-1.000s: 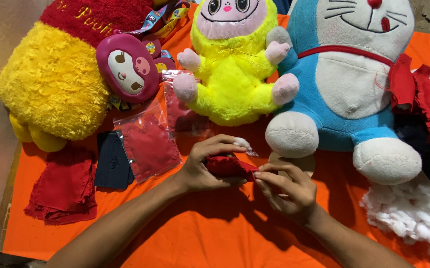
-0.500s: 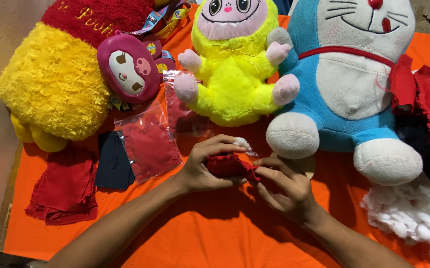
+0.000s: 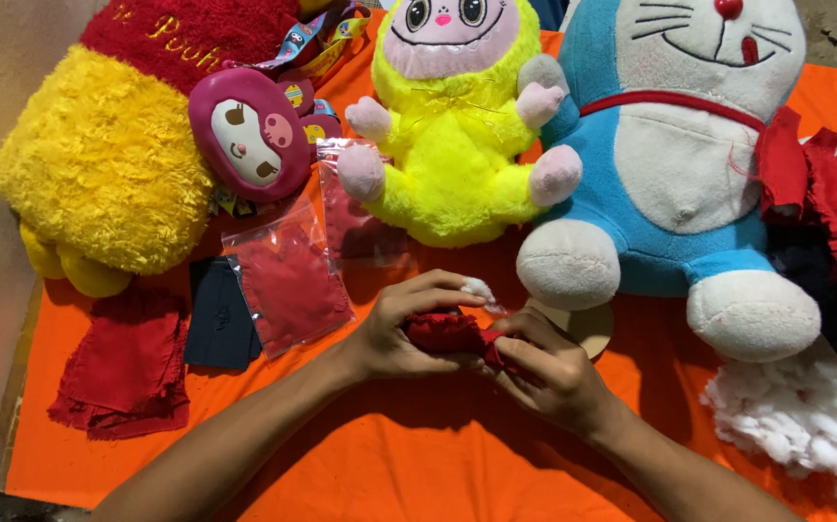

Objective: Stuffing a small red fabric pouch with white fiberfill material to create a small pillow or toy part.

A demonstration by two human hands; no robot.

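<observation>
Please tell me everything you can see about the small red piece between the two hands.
The small red fabric piece looks like soft felt or fleece, bunched and folded. It lies low over the orange cloth. The left hand wraps it from the left; the right hand pinches its right end. A white stuffing tuft shows at its top.

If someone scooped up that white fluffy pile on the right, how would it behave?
The white stuffing looks loose and wispy, so it is probably very light and would likely squash and shed tufts. Lying on the orange cloth, it seems unlikely to roll.
</observation>
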